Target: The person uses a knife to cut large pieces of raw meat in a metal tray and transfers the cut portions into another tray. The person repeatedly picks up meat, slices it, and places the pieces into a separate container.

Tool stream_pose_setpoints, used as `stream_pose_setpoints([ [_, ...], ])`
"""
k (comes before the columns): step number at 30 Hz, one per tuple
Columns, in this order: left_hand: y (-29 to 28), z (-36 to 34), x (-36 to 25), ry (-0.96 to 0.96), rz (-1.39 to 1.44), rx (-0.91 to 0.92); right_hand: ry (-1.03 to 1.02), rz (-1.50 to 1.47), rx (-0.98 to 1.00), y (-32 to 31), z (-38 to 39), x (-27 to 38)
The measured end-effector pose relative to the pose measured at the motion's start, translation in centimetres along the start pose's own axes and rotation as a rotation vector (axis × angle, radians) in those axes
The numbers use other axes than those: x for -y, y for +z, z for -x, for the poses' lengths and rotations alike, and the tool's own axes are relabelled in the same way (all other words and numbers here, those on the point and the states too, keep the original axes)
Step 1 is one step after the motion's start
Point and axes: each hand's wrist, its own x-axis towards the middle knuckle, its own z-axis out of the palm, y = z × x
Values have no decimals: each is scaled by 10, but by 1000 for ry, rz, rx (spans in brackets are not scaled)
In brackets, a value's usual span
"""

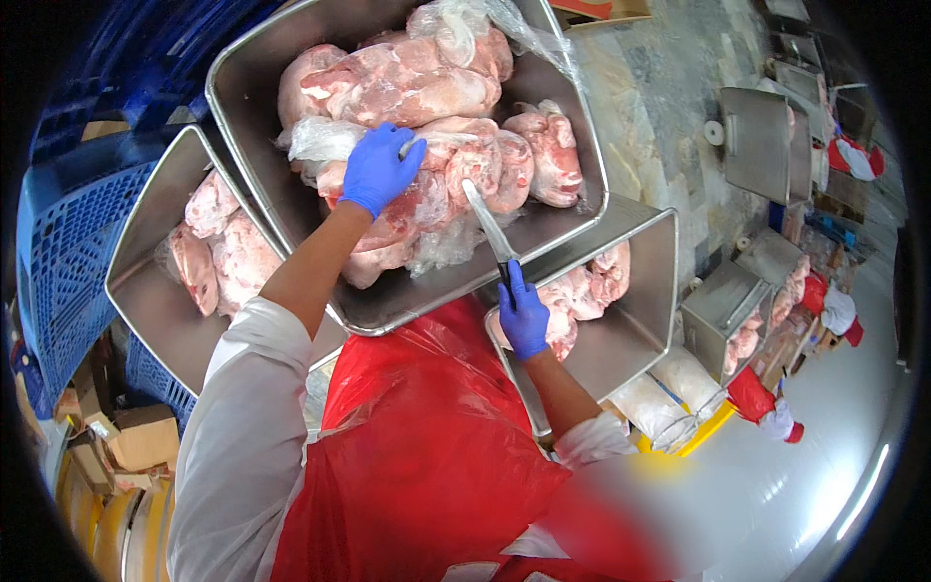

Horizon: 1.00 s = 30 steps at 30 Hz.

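Observation:
My right hand (525, 315), in a blue glove, is closed round the black handle of a knife (491, 225). Its blade points away from me, and the tip is at a pink piece of meat (474, 163) in the large steel bin (461, 308). Farther left, my blue-gloved left hand (381, 167) is closed over the meat. A thin pale thing shows at its fingers, too small to name. Large raw meat pieces (412, 89) fill much of the bin, with clear plastic film (330, 139) between them and more film over the far right rim.
Smaller steel bins holding meat stand at left (155, 257) and right (635, 335). Blue plastic crates (82, 242) and cardboard boxes (145, 438) are on the left. Farther right are more steel bins (761, 141), white sacks (659, 412) and other people in red and white.

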Motion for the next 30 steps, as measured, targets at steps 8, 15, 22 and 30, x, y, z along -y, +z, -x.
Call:
stream_pose_setpoints([
  [8,26,-24,12,-94,105,-46,80,-77,71,22,0,-6],
  [15,25,-19,18,-118,146,-43,67,197,344,-131,-68,82],
  [22,20,-26,8,-167,155,1,145,6,72,1,-16,4],
  [30,24,-24,7,-210,192,-7,320,113,233,50,-29,-14],
])
